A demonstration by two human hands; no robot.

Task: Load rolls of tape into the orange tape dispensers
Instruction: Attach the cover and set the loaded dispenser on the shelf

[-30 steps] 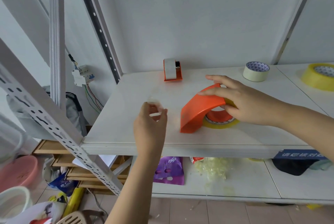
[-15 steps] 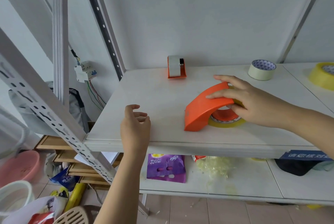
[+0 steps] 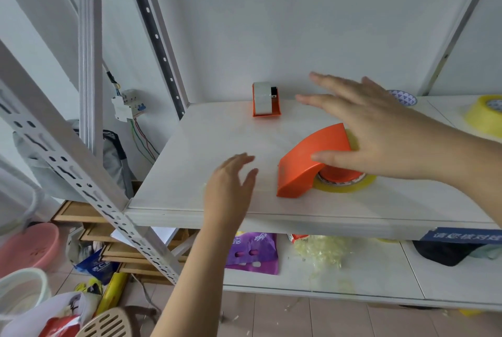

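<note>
An orange tape dispenser (image 3: 307, 162) lies on its side on the white shelf (image 3: 217, 141), with a yellow tape roll (image 3: 345, 187) around its hub. My right hand (image 3: 380, 132) hovers just above it, fingers spread, holding nothing. My left hand (image 3: 231, 187) is open near the shelf's front edge, left of the dispenser. A second orange dispenser (image 3: 264, 103), holding a whitish tape roll, stands at the back of the shelf.
A cream tape roll (image 3: 402, 97) sits at the back right, partly hidden by my right hand. A large yellow roll (image 3: 486, 116) lies at the far right. Slanted metal shelf posts (image 3: 68, 162) stand at left. Bags and scraps fill the lower shelf.
My right hand has lifted off the orange dispenser and spread open. My left hand, which pinched a small tape scrap a second ago, is empty and has moved up toward the shelf.
</note>
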